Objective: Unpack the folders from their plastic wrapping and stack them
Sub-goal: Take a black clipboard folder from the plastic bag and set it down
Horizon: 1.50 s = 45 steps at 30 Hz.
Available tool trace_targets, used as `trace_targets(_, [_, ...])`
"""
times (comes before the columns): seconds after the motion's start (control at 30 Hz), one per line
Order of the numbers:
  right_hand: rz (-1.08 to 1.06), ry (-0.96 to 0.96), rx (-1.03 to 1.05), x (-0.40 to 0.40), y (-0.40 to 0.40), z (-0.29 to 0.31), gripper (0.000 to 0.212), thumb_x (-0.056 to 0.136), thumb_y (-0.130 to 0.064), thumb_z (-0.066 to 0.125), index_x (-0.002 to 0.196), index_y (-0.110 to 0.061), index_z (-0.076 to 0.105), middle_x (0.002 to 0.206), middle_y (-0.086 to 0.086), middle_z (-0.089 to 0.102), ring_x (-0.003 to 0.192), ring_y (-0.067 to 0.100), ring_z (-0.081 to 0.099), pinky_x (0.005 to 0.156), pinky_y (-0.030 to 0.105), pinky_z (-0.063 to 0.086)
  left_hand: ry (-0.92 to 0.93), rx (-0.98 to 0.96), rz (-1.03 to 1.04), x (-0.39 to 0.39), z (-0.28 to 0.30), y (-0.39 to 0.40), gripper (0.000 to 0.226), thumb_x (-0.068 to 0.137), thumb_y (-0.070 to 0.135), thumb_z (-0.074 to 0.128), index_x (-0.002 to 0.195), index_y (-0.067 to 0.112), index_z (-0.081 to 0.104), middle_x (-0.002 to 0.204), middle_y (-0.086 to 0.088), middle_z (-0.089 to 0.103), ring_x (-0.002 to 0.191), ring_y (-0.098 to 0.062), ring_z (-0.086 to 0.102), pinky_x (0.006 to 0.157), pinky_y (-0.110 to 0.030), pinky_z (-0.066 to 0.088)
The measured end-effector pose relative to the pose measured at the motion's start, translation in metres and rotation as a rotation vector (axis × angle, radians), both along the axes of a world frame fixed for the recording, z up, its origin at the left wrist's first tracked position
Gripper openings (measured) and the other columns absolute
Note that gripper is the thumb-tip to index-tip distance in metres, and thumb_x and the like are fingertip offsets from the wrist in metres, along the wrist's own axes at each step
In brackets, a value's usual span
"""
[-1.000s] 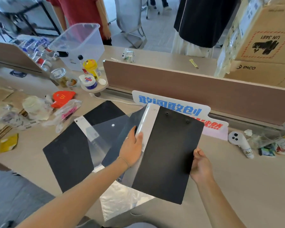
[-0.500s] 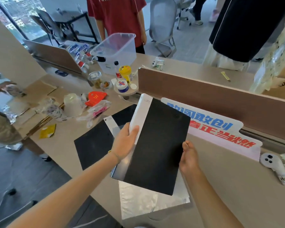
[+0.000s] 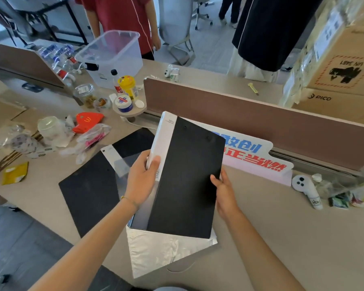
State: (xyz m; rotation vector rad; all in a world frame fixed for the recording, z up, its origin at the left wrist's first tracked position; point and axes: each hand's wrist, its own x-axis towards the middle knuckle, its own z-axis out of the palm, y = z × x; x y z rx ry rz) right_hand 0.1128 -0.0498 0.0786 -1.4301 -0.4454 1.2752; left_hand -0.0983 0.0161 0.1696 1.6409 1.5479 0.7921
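Note:
I hold a black folder (image 3: 187, 177) with a white spine strip tilted up above the desk. My left hand (image 3: 142, 181) grips its left edge at the white strip, thumb on top. My right hand (image 3: 224, 191) holds its right edge. Below it, a clear plastic wrapping (image 3: 156, 253) lies flat at the desk's front edge. Another black folder (image 3: 90, 192) lies flat on the desk to the left, with a see-through wrapper sheet (image 3: 119, 162) over part of it.
A brown divider (image 3: 261, 122) runs across the back, with a printed sign (image 3: 254, 160) leaning against it. Clutter of bags, jars and a clear bin (image 3: 111, 57) fills the left. A white controller (image 3: 307, 190) lies at right. Cardboard boxes (image 3: 340, 66) stand at far right. People stand beyond the desk.
I have raised the folder off the desk and tipped it more upright, both hands keeping their grip. The plastic wrapping stays lying on the desk underneath. My head view has shifted.

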Motion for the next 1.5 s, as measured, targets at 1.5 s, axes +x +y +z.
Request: trace_targets(1.5, [-0.281, -0.694, -0.772, 0.186, -0.270, -0.112, 0.091, 0.089, -0.024, 0.072, 0.160, -0.023, 0.016, 0.138, 0.008, 0.041, 0.121, 0.030, 0.057, 0.109, 0.041, 0.045, 0.542, -0.386, -0.533, 0.246, -0.211, -0.194, 0.065, 0.092, 0.043, 0.063, 0.148, 0.023, 0.035, 0.137, -0.016, 0.052, 0.121, -0.037, 0.056, 0.097, -0.048, 0.050])
